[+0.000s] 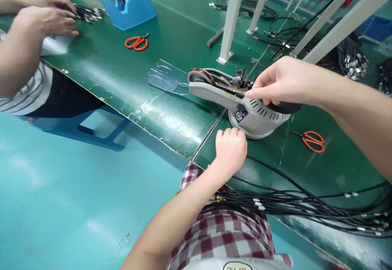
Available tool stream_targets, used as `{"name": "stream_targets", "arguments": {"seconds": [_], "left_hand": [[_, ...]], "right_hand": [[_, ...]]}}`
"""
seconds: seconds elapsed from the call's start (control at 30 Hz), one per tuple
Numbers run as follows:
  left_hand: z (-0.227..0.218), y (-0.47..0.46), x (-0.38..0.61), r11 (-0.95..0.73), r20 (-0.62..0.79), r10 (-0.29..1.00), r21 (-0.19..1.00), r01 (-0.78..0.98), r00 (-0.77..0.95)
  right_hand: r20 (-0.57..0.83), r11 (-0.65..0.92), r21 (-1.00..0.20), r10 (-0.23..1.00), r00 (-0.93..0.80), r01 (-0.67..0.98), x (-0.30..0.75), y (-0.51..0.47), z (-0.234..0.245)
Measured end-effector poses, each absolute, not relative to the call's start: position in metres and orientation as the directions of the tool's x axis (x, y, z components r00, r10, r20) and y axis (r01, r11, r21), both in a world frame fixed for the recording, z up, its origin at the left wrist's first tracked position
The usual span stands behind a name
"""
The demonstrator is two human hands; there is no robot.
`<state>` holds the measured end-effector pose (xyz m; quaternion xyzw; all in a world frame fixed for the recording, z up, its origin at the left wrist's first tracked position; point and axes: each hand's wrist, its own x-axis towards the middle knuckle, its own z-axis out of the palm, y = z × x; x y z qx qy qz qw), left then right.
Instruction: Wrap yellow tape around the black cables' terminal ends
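Note:
A grey tape dispenser (pixel 260 123) with a roll of amber tape (pixel 200 75) stands on the green table before me. My right hand (pixel 275 83) is above its right end, thumb and fingers pinched at the end of the amber strip that runs from the roll. Close to the dispenser's near side, my left hand (pixel 232 147) is closed in a fist; whatever is inside it is hidden. Black cables (pixel 294 200) lie in a bundle over the table edge and my lap, below and right of my left hand.
Orange-handled scissors (pixel 312 141) lie right of the dispenser, another pair (pixel 136 42) far left. A clear plastic piece (pixel 167 80) touches the dispenser's left end. White posts (pixel 231 21) rise behind. A co-worker's hands (pixel 45 16) handle cables beside a blue tape dispenser (pixel 134 10).

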<state>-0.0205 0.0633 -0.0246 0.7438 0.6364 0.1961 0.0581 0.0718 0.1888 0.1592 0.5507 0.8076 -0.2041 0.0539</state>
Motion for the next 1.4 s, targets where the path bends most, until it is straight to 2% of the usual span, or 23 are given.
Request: {"name": "stream_targets", "arguments": {"seconds": [0.17,0.33,0.5,0.73,0.93,1.17,1.4], "left_hand": [[-0.027,0.07,-0.033,-0.119,0.236,0.971,0.307,0.944,0.046],[-0.031,0.068,-0.019,-0.136,0.236,0.97,0.286,0.949,0.068],[-0.029,0.066,-0.009,-0.197,0.192,0.971,0.291,0.936,0.145],[-0.025,0.068,-0.016,-0.108,0.203,0.978,0.258,0.96,0.056],[-0.026,0.063,-0.006,-0.195,0.2,0.97,0.285,0.938,0.141],[-0.023,0.069,-0.021,-0.094,0.206,0.978,0.231,0.968,0.046],[-0.022,0.063,-0.001,-0.199,0.165,0.974,0.283,0.938,0.157]], "right_hand": [[-0.327,0.324,-0.248,0.859,-0.394,0.913,0.078,0.191,0.158],[-0.302,0.314,-0.248,0.874,-0.381,0.916,0.081,0.193,0.159],[-0.304,0.324,-0.288,0.861,-0.407,0.901,0.082,0.193,0.158],[-0.294,0.344,-0.346,0.844,-0.449,0.873,0.087,0.195,0.156],[-0.321,0.324,-0.356,0.838,-0.44,0.876,0.087,0.195,0.156],[-0.278,0.333,-0.395,0.845,-0.456,0.856,0.087,0.192,0.156],[-0.265,0.338,-0.41,0.845,-0.465,0.847,0.089,0.192,0.155]]}}
